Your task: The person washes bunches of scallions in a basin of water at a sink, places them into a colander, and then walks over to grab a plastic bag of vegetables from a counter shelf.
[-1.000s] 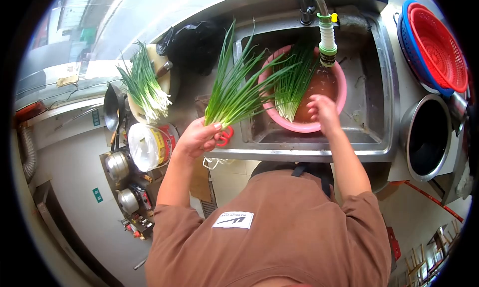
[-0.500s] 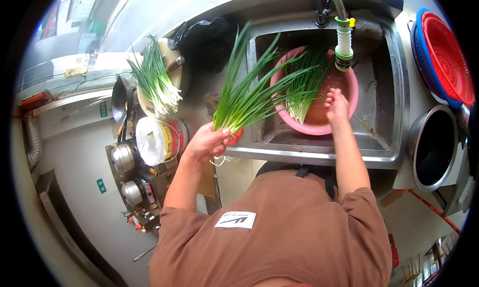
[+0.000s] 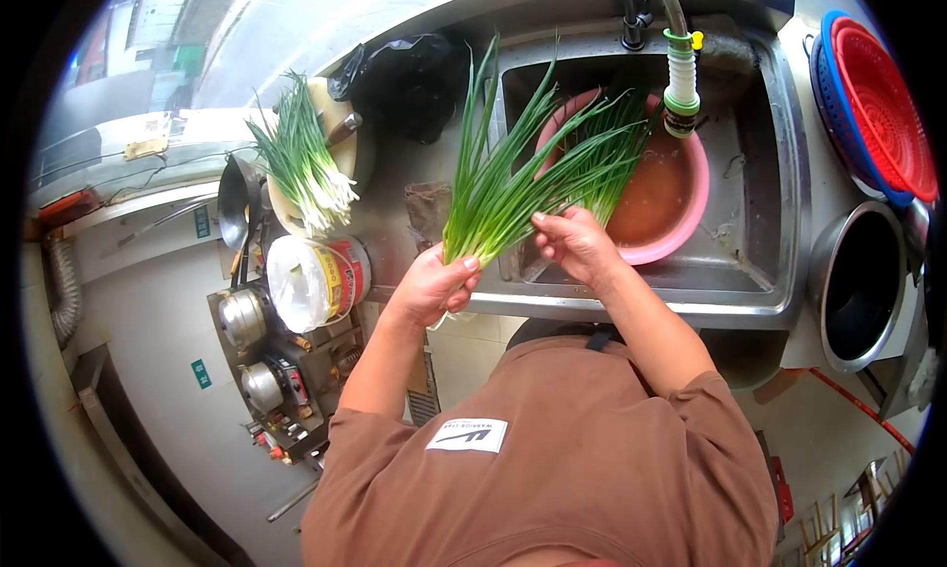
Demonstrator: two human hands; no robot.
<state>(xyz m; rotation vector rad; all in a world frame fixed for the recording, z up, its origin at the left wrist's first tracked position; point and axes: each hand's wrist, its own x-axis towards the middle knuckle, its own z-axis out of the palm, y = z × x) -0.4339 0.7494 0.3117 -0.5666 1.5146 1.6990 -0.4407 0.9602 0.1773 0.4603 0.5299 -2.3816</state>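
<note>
My left hand (image 3: 437, 285) is closed round the lower ends of a bunch of green onions (image 3: 498, 192), whose leaves fan up and to the right over the sink's left edge. At the right side of that bunch, my right hand (image 3: 577, 244) is closed, thumb and fingers pinched at its leaves. Behind it, a pink basin (image 3: 696, 197) with brownish water stands in the metal sink (image 3: 730, 281). More green onions (image 3: 604, 177) lie in the basin's left part, partly covered by the held leaves.
Another pile of green onions (image 3: 308, 163) lies on a round board at the left, beside a knife handle (image 3: 345, 127). A black bag (image 3: 404, 79), a white bucket (image 3: 306, 283), a faucet hose (image 3: 682, 84), red and blue colanders (image 3: 883, 108) and a metal bowl (image 3: 856, 286) surround the sink.
My right hand has moved left from over the basin to the held bunch. My left hand, still round the bunch, has shifted slightly right.
</note>
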